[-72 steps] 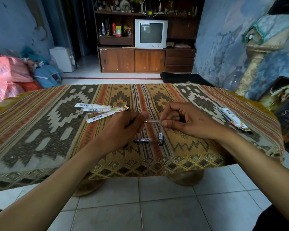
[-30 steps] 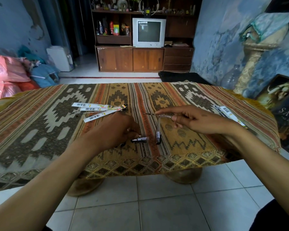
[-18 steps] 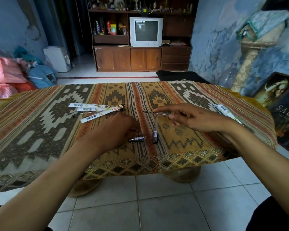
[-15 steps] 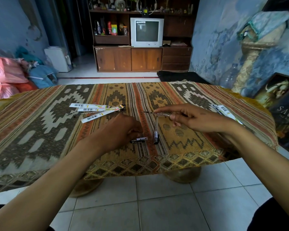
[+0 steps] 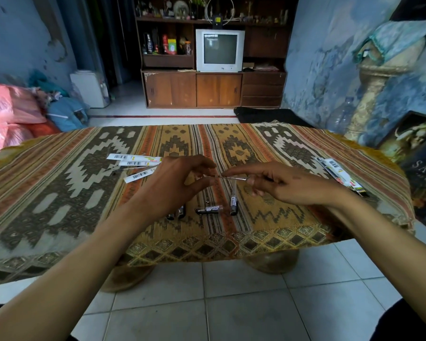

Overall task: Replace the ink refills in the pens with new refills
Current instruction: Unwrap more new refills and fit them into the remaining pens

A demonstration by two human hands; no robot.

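Between both hands, above the patterned woven cloth: thin silvery ink refill, pinched by right hand near its back end, tip end met by curled thumb and fingers of left hand. Probably very light, slim, a little bendable and smooth; better held close to the ends, gently. Just below the hands: dark pen barrel pieces.

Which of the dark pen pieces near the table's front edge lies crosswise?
The middle pen piece, white label up; the others point away from the person.
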